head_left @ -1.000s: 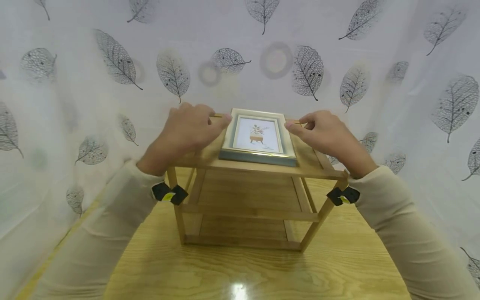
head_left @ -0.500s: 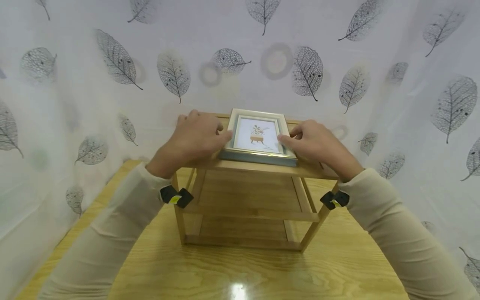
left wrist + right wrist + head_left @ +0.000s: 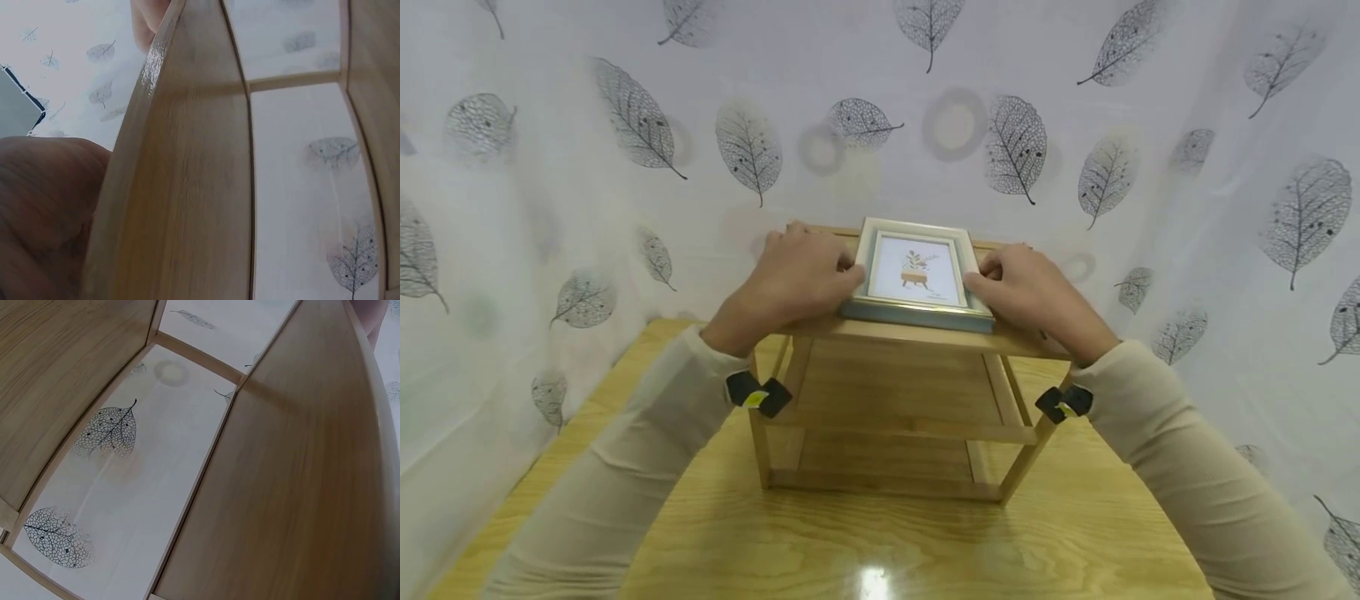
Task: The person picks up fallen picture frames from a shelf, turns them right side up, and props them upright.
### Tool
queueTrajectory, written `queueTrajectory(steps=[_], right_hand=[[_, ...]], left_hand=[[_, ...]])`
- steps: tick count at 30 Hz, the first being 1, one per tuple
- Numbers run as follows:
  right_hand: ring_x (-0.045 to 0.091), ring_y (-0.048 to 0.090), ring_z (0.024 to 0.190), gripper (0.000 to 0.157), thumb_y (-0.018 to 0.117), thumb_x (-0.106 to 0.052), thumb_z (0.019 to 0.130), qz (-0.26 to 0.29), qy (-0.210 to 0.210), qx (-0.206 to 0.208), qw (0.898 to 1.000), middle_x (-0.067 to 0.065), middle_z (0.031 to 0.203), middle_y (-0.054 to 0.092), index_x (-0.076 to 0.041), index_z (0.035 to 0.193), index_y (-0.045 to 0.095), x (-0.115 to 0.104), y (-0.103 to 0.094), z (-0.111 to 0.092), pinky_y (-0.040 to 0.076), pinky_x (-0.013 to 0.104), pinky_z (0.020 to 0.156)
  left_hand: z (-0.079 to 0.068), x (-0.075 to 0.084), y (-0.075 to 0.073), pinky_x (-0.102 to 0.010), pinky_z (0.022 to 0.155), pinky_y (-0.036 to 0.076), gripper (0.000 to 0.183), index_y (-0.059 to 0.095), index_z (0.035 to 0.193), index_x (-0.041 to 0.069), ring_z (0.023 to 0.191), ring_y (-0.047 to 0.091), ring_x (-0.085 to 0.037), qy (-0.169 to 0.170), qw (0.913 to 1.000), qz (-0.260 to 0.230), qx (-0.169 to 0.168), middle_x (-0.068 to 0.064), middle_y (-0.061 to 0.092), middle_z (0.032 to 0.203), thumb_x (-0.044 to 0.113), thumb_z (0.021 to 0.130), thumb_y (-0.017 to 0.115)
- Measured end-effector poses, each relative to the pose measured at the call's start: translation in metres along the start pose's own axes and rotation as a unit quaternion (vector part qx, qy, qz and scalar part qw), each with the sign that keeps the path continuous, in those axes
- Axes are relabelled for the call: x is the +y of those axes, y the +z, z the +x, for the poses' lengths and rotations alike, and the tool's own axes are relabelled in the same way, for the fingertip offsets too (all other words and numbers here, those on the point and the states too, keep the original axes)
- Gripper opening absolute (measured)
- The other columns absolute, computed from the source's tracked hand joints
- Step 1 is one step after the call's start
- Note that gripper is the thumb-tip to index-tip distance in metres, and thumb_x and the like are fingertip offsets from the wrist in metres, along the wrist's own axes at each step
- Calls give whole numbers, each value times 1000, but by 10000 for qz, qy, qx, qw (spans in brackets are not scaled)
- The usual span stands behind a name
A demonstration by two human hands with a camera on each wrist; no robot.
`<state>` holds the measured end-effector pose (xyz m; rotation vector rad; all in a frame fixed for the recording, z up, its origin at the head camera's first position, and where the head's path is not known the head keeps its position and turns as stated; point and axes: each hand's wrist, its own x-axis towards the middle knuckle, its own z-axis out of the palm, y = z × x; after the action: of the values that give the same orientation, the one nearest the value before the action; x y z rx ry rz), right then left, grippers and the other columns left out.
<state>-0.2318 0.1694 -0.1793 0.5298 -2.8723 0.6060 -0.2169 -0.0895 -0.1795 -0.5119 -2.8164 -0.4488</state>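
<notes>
Clock directions are taken from the framed picture (image 3: 917, 268) in the head view, which lies face up on the top board of a wooden shelf (image 3: 910, 430).

Farthest to the left, at 8 o'clock, the left sleeve (image 3: 613, 467), cream-coloured, runs in from the bottom of the view. Near its cuff, also at 8 o'clock, sits a left wristband (image 3: 758, 394), dark with a yellow patch. At 9 o'clock the left hand (image 3: 786, 279) grips the left edge of the framed picture between thumb and bent index finger; its other fingers are partly hidden. The left wrist view shows part of this hand at 8 o'clock, beside the shelf's board.

In the centre, the framed picture has a pale rim and a drawing (image 3: 914, 273) of leaves above a brown stool-like shape. Below it, at 6 o'clock, the shelf's lower boards show, and its feet stand on a wood-grained surface (image 3: 760, 550) with a bright reflection. At 12 o'clock hangs a whitish curtain (image 3: 850, 50) printed with dark skeleton leaves.

At 3 o'clock the right hand (image 3: 1030, 287) pinches the right edge with thumb and index finger. At 4 o'clock come the right wristband (image 3: 1063, 403) and, farthest right, the right sleeve (image 3: 1183, 467).
</notes>
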Motion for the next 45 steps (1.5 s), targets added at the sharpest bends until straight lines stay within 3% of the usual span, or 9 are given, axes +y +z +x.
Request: queueTrajectory(steps=[5, 9, 12, 17, 23, 26, 28, 35, 45], right_hand=[[20, 46, 58, 30, 50, -27, 91, -135, 21, 126, 9998, 5, 66, 56, -8, 68, 56, -2, 0, 1, 37, 31, 52], [20, 46, 57, 32, 49, -26, 90, -286, 62, 323, 9990, 6, 66, 57, -9, 64, 53, -5, 0, 1, 36, 31, 52], [23, 50, 63, 32, 48, -27, 91, -400, 95, 477, 9980, 8, 76, 63, -9, 65, 54, -7, 0, 1, 39, 32, 57], [27, 56, 74, 31, 48, -25, 91, -410, 39, 684, 9968, 10, 89, 68, -8, 66, 54, -8, 0, 0, 44, 40, 70], [33, 63, 90, 28, 50, -23, 89, -249, -15, 952, 9951, 15, 95, 69, -1, 85, 67, -9, -1, 0, 47, 47, 79], [34, 62, 95, 31, 51, -23, 89, -161, 56, 1007, 9948, 18, 98, 68, 2, 99, 67, -11, -3, 0, 48, 47, 83], [34, 61, 94, 32, 51, -23, 89, -84, 119, 1028, 9946, 18, 99, 67, 3, 102, 65, -11, -4, 0, 48, 47, 83], [30, 60, 91, 31, 52, -26, 90, 153, 327, 1177, 9924, 14, 101, 65, 0, 104, 60, -13, -7, -2, 49, 43, 78], [28, 62, 85, 28, 54, -26, 89, 512, 167, 1591, 9858, 14, 98, 65, -1, 102, 57, -15, -12, -6, 49, 41, 77]], left_hand=[[0, -1, 0, -38, 73, 32, 38, 49, 54, 13, 82, 45, -27, 65, 9998, -59, 163, -4, 44, 59, 28, 90, 49], [0, 1, -1, -40, 78, 34, 37, 52, 57, 13, 88, 45, -28, 32, 9998, -32, 198, -4, 56, 71, 29, 90, 49], [0, 2, -2, -42, 82, 35, 35, 55, 61, 13, 91, 46, -28, 10, 9997, 71, 251, -2, 62, 83, 30, 91, 49], [-1, 3, -1, -41, 79, 37, 33, 56, 62, 13, 84, 47, -27, 72, 9990, 186, 406, -3, 59, 75, 29, 91, 48], [-3, 5, -2, -41, 81, 33, 27, 68, 76, 14, 88, 48, -25, -30, 9984, -51, 560, 0, 65, 91, 30, 90, 51], [-4, 6, -4, -43, 84, 33, 25, 71, 82, 13, 89, 48, -25, -16, 9973, -205, 708, -1, 68, 94, 29, 89, 53], [-4, 6, -5, -44, 84, 33, 25, 71, 77, 14, 88, 49, -26, 41, 9963, -244, 824, -1, 68, 91, 28, 88, 54], [-6, 7, -7, -50, 89, 35, 25, 71, 69, 13, 92, 52, -27, 211, 9922, -441, 1149, -1, 71, 88, 25, 86, 57], [-5, 9, -8, -50, 95, 36, 16, 76, 81, 14, 96, 60, -24, 254, 9840, -782, 1579, 0, 73, 86, 22, 84, 62]])
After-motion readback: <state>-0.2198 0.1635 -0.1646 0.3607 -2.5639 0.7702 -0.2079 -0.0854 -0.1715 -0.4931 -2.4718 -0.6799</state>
